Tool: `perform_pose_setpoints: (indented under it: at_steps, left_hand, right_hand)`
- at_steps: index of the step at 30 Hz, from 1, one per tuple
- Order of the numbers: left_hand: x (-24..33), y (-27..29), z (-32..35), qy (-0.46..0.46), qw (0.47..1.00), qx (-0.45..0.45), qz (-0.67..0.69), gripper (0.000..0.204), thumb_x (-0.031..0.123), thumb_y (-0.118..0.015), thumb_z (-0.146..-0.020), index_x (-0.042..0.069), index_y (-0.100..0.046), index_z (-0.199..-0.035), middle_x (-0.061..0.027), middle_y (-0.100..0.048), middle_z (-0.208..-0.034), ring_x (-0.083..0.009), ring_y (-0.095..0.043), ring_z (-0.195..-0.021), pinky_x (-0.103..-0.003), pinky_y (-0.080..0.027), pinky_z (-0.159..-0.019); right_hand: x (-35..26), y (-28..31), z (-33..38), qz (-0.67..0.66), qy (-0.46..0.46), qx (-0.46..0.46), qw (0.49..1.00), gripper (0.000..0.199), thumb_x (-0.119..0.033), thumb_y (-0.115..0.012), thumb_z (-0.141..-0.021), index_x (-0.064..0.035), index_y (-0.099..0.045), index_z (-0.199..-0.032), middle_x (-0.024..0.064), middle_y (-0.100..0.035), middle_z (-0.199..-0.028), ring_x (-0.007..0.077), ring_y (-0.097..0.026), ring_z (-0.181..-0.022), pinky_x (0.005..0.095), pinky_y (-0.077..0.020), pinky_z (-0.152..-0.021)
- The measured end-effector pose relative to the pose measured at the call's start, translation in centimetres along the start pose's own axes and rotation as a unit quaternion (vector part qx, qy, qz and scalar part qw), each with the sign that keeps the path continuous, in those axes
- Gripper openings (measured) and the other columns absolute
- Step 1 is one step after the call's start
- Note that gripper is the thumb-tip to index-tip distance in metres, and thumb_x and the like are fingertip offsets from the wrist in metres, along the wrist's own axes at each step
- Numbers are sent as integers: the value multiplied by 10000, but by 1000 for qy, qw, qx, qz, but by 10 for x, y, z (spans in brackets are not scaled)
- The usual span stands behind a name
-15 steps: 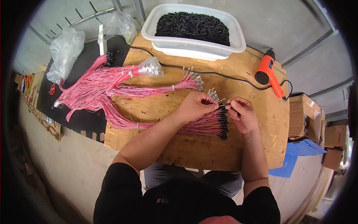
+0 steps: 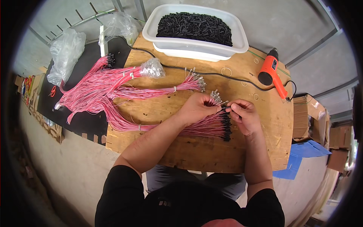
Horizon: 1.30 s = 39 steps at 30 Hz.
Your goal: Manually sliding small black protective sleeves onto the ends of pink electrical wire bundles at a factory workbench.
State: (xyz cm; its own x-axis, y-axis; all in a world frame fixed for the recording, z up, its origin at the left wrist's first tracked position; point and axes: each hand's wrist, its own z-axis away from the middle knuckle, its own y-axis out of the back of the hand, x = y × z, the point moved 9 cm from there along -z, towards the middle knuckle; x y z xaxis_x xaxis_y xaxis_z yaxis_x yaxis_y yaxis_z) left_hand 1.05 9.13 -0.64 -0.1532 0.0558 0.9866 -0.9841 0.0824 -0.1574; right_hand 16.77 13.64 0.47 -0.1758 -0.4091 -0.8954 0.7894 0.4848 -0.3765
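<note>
My left hand [image 2: 197, 108] is closed around a bunch of pink wires, whose bare metal terminals [image 2: 215, 97] stick out above its thumb and fingertips. Close beside it, my right hand [image 2: 244, 114] pinches a small black sleeve [image 2: 228, 108] at the wire ends. Whether a wire is inside that sleeve is too small to tell. Below both hands, pink wires [image 2: 204, 129] fan out on the wooden table [image 2: 181, 155], their ends covered by black sleeves [image 2: 227, 128]. Part of the bunch is hidden by my left hand and forearm.
A white tub [image 2: 194, 49] of loose black sleeves [image 2: 194, 29] stands at the back. An orange heat gun [image 2: 270, 70] lies right, its black cord [image 2: 211, 73] crossing the table. More pink wire bundles [image 2: 90, 85] spread left, near plastic bags [image 2: 68, 53]. Cardboard boxes [image 2: 301, 119] stand right.
My right hand has moved slightly left, bringing the black sleeve closer to my left fingertips. My left hand keeps its hold on the wires.
</note>
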Motion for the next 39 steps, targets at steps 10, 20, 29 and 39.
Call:
perform_pose_setpoints:
  at_steps: [10, 20, 29, 39]
  left_hand:
    - [4, -2, 1, 1, 1000, -8, -16, 143, 106, -747, -888, -35, -733, -912, -20, -708, -800, -44, -587, -739, -248, -500, -671]
    - [1, -1, 2, 19, 999, -7, -33, 122, 100, -749, -912, -11, -744, -964, -4, -710, -842, -43, -597, -764, -227, -497, -676]
    - [10, -5, 1, -20, 998, -11, -65, 163, 136, -759, -895, -14, -737, -956, -39, -732, -854, -64, -632, -779, -261, -522, -726]
    - [3, 0, 1, 3, 999, 5, -47, 137, 101, -760, -907, 0, -742, -997, -13, -727, -879, -46, -619, -786, -228, -514, -706]
  right_hand:
    - [3, -2, 0, 33, 2, -2, 999, 153, -88, -692, -949, 40, -689, -1033, 101, -716, -857, 45, -449, -581, 186, -322, -505]
    - [-5, -1, 2, 18, 6, 11, 1000, 171, -101, -707, -941, 44, -697, -1031, 97, -718, -851, 45, -453, -577, 183, -314, -500]
    - [-15, 3, 4, 52, 63, 32, 996, 156, -91, -735, -917, 16, -712, -1028, -40, -600, -748, 27, -437, -593, 182, -316, -529]
    - [-24, -2, 8, 216, 145, 84, 962, 51, -39, -729, -917, 5, -736, -943, -54, -633, -772, 10, -493, -678, 183, -395, -613]
